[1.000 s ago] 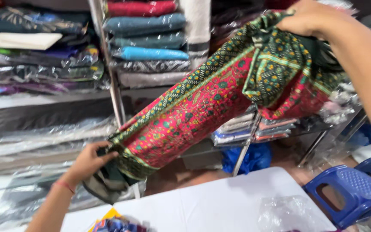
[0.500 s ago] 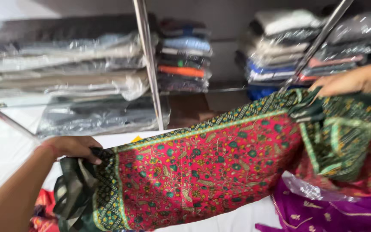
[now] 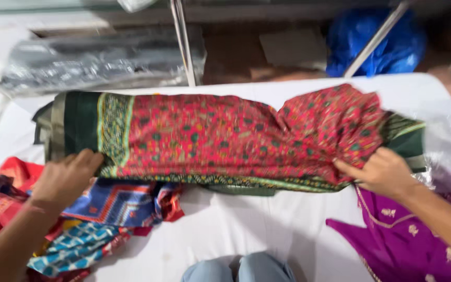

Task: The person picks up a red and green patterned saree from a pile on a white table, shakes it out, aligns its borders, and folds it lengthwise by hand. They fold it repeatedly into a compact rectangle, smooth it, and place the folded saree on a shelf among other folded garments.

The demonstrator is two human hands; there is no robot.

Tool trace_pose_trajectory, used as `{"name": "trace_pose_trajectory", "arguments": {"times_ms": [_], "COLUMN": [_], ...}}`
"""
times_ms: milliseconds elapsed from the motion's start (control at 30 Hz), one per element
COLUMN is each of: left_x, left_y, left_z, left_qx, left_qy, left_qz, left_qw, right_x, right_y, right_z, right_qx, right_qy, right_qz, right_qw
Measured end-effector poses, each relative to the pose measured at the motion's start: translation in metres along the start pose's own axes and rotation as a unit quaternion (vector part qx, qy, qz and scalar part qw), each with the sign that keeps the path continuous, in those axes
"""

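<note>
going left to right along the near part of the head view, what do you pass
blue and red patterned cloth → left hand → red and green patterned fabric → right hand → purple embroidered cloth

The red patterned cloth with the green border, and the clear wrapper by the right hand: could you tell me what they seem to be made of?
The red patterned cloth looks like thin woven fabric, perhaps silk or a blend: it folds softly. The clear wrapper looks like glossy plastic film, see-through and crinkled.

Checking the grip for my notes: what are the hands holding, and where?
Both hold the red patterned cloth: left hand at its green-bordered end, right hand at its bunched opposite end.
</note>
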State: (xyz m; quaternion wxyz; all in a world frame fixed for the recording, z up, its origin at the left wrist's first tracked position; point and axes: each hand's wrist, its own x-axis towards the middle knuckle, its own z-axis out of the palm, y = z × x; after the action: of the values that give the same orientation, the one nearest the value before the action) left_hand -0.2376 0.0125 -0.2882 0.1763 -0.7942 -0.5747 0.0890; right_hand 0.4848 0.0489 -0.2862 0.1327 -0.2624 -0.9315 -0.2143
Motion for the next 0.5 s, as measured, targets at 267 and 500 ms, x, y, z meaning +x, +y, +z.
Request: {"name": "trace_pose_trajectory", "arguments": {"times_ms": [267,500], "left_x": [-0.047,-0.009], "left_y": [0.093,0.066], "left_z": [0.080,0.054], "left_qx": [-0.023,-0.407], "left_qy": [-0.071,-0.224], "left_qz": [-0.068,-0.249], "left_qw": [0.995,0.850], "right_x": [-0.062,-0.065], "right_y": [-0.123,-0.100], "right_z": [0.110,0.052], "right_qx": [0.030,0.181], "right_qy": [-0.428,-0.387], "right_qz": [0.120,0.269], "right_qw": [0.895,0.863]}}
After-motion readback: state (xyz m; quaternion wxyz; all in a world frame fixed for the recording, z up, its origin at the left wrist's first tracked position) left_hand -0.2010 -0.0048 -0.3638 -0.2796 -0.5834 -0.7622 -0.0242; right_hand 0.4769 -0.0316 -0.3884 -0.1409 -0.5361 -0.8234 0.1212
